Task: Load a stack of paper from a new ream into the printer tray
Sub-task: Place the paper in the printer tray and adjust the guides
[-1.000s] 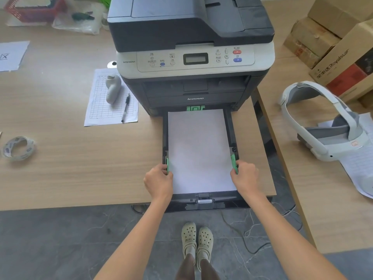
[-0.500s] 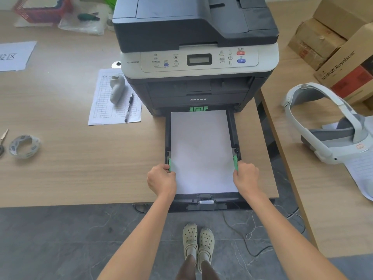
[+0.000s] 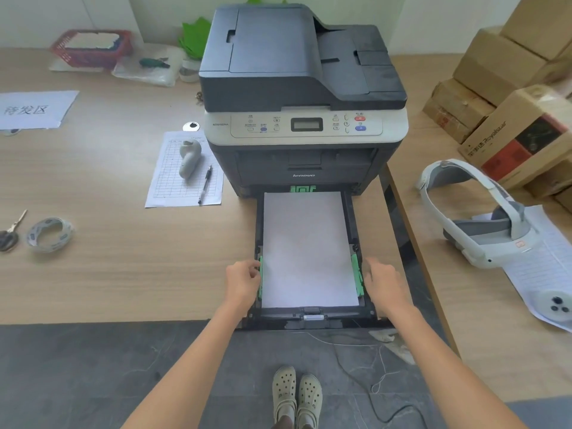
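Head view, white paper stack [image 3: 309,249] flat in pulled-out tray [image 3: 366,243], left hand [image 3: 243,281] fingers curled at green guide [image 3: 260,278], right hand [image 3: 383,281] loosely open

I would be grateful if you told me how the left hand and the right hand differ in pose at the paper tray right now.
The left hand is curled, its fingers against the left green guide; the right hand is more open, and clear of the right green guide. The left hand lies over the tray's left wall; the right hand lies outside its right wall. Both flank the loaded paper near the tray's front end.
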